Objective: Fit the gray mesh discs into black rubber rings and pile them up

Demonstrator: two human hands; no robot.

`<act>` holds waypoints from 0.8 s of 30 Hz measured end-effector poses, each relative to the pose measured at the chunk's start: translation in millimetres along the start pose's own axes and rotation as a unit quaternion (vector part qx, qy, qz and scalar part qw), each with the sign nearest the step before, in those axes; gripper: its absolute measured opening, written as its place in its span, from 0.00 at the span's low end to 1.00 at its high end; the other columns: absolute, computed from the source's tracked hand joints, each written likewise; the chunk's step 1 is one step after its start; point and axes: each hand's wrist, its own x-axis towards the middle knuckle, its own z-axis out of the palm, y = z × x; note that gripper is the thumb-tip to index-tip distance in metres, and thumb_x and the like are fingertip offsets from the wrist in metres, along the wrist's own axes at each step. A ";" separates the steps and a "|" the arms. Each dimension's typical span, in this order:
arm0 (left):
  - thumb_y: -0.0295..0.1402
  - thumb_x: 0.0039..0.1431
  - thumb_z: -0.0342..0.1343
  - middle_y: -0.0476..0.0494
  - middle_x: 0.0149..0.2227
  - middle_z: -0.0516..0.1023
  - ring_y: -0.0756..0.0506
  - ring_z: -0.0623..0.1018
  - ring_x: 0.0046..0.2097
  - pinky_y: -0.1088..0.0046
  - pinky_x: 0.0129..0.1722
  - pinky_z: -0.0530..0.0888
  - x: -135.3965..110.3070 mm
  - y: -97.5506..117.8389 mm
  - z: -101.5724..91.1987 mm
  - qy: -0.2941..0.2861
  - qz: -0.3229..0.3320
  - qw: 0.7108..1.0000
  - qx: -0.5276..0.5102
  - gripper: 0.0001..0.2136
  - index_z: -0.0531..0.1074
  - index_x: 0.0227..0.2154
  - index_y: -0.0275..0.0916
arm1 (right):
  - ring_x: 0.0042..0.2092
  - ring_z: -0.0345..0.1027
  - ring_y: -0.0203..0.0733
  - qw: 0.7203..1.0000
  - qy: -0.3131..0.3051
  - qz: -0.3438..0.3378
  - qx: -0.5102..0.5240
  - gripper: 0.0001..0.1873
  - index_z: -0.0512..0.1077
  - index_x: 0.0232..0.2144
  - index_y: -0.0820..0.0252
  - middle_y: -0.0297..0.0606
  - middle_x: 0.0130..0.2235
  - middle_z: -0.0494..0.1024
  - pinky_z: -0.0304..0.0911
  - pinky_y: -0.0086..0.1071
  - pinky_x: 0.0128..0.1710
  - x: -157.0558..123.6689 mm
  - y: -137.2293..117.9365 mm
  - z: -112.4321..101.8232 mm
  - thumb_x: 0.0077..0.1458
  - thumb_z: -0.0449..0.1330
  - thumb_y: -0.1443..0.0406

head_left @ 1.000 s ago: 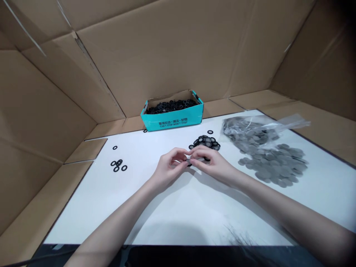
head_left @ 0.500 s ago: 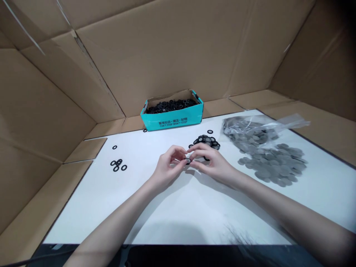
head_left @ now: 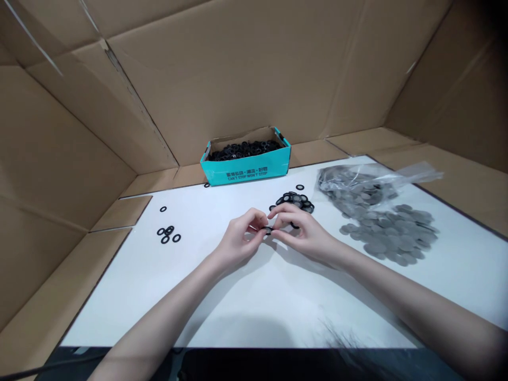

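Between my two hands, just above the white tabletop, is a small black ring point(head_left: 268, 230) with a grey disc in it. My left hand point(head_left: 244, 233) pinches its left edge with thumb and fingertips. From the other side, my right hand point(head_left: 297, 228) grips the right edge the same way, its index finger arched over the top. Right behind my right hand lies a pile of black rings with grey discs in them point(head_left: 296, 199), partly hidden by my fingers. A single black ring point(head_left: 300, 187) lies beyond that pile.
A teal box point(head_left: 248, 168) full of black rings stands at the back. On the right, loose grey discs point(head_left: 400, 235) spread before a clear plastic bag point(head_left: 357, 182) holding more. Several black rings point(head_left: 177, 238) lie at left. Cardboard walls point(head_left: 246, 69) enclose the table.
The ring has tilted flatter between my fingertips, so its disc shows less. My left fingers have curled in slightly closer. Everything else on the table stays in place.
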 end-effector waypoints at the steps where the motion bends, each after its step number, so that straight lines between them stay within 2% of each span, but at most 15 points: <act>1: 0.23 0.58 0.53 0.49 0.35 0.72 0.52 0.74 0.35 0.77 0.37 0.74 0.4 0.5 -0.2 0.003 0.003 1.000 0.005 0.05 0.66 0.36 0.38 | 0.49 0.67 0.46 1.000 0.000 -0.001 0.000 0.08 0.70 0.26 0.57 0.43 0.46 0.73 0.66 0.31 0.34 0.1 -0.2 0.0 0.58 0.60 0.65; 7: 0.21 0.57 0.51 0.49 0.34 0.73 0.52 0.74 0.34 0.78 0.36 0.73 2.1 2.9 -1.1 -0.018 0.035 0.998 0.048 0.06 0.67 0.35 0.38 | 0.48 0.68 0.45 1.000 0.010 -0.009 -0.008 0.07 0.70 0.26 0.57 0.42 0.44 0.73 0.67 0.35 0.39 1.1 0.2 1.9 0.57 0.60 0.67; 11: 0.22 0.60 0.49 0.47 0.36 0.75 0.52 0.74 0.36 0.77 0.37 0.72 0.2 -0.1 0.5 -0.024 0.057 0.994 0.086 0.07 0.69 0.37 0.38 | 0.46 0.70 0.46 0.999 0.032 -0.014 -0.038 0.07 0.72 0.25 0.57 0.41 0.42 0.75 0.67 0.41 0.45 1.9 5.6 3.6 0.56 0.61 0.68; 17: 0.21 0.59 0.51 0.48 0.36 0.76 0.52 0.75 0.37 0.76 0.39 0.73 -1.9 -0.4 0.9 -0.018 0.047 0.997 0.065 0.08 0.69 0.38 0.38 | 0.48 0.70 0.48 0.996 0.052 -0.037 -0.068 0.05 0.77 0.32 0.57 0.43 0.44 0.76 0.65 0.43 0.48 2.7 8.5 -0.5 0.56 0.61 0.68; 24: 0.22 0.58 0.52 0.48 0.38 0.76 0.51 0.76 0.38 0.75 0.40 0.75 -1.1 0.8 1.7 -0.005 0.031 0.999 0.043 0.08 0.69 0.38 0.39 | 0.48 0.69 0.48 0.995 0.041 -0.047 -0.080 0.04 0.77 0.32 0.57 0.43 0.45 0.76 0.65 0.44 0.48 2.0 9.4 -0.4 0.56 0.62 0.68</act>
